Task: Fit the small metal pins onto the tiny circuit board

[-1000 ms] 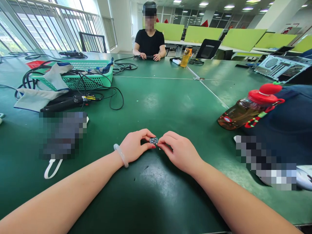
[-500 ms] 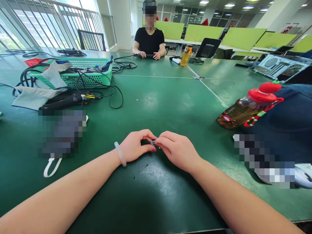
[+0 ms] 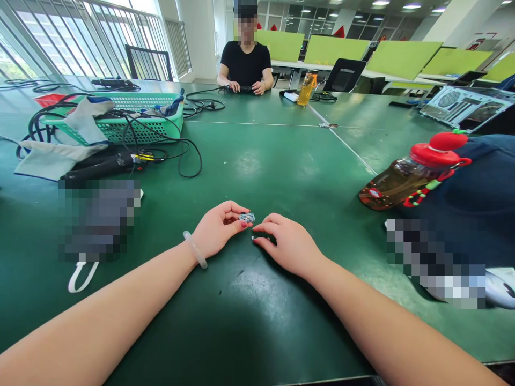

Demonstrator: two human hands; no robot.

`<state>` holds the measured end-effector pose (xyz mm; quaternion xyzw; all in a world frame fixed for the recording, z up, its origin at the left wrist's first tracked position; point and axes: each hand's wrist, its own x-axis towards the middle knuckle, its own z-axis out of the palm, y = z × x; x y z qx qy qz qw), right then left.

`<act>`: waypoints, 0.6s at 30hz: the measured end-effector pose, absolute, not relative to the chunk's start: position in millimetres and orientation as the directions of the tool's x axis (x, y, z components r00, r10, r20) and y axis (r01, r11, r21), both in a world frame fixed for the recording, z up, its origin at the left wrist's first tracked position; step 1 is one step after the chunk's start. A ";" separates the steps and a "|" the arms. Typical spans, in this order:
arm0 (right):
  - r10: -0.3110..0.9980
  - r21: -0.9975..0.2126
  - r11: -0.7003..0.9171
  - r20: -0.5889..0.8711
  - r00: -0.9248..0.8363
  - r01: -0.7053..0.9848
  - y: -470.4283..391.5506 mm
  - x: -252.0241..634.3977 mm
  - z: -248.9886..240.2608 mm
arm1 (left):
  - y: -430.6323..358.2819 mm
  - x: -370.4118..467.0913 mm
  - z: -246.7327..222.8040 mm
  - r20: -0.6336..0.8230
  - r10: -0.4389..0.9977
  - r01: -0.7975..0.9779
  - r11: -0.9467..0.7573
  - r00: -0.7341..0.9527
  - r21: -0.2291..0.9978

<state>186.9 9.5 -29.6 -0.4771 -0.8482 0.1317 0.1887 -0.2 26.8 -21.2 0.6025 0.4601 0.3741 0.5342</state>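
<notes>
My left hand [image 3: 217, 228], with a pale bangle at its wrist, pinches a small flat piece [image 3: 247, 217] between thumb and fingers. The piece is light blue-grey with a dark pattern; its exact kind is unclear. To its right and slightly nearer, my right hand [image 3: 292, 244] curves low over the table, thumb and index tips close together. A tiny part with a pale end [image 3: 252, 237] shows between those tips, too small to name. A narrow gap separates the two hands.
The green table [image 3: 257, 161] bears a mint basket [image 3: 140, 128] with cables and gloves at left. A pixelated dark item with a white strap [image 3: 82, 276] lies nearer. At right a red-lidded bottle [image 3: 402, 182] leans on dark cloth [image 3: 475, 203]. A person [image 3: 246, 61] sits opposite.
My hands have moved apart. The left has shifted up and left with the flat piece, now showing more fully; the right has drawn slightly away from it, its fingers more arched.
</notes>
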 end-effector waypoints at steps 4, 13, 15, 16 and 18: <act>0.840 -0.341 0.542 0.185 -0.511 0.768 9.7 180.3 -32.7 | 25.2 1.1 -21.6 -0.013 0.969 0.327 -0.070 0.246 0.943; 0.796 -0.321 0.580 0.417 -0.438 0.749 8.7 182.8 -27.3 | 23.7 -0.2 -20.1 0.063 0.978 0.470 -0.151 0.198 0.870; 0.753 -0.291 0.594 0.528 -0.392 0.750 7.6 183.4 -25.6 | 22.4 0.4 -18.7 0.085 0.972 0.480 -0.182 0.218 0.858; 0.728 -0.267 0.603 0.569 -0.382 0.752 7.1 183.5 -25.1 | 21.8 0.8 -18.1 0.090 0.969 0.480 -0.194 0.231 0.855; 0.684 -0.212 0.619 0.618 -0.386 0.757 6.6 183.5 -24.9 | 20.7 1.2 -17.3 0.096 0.964 0.473 -0.207 0.249 0.857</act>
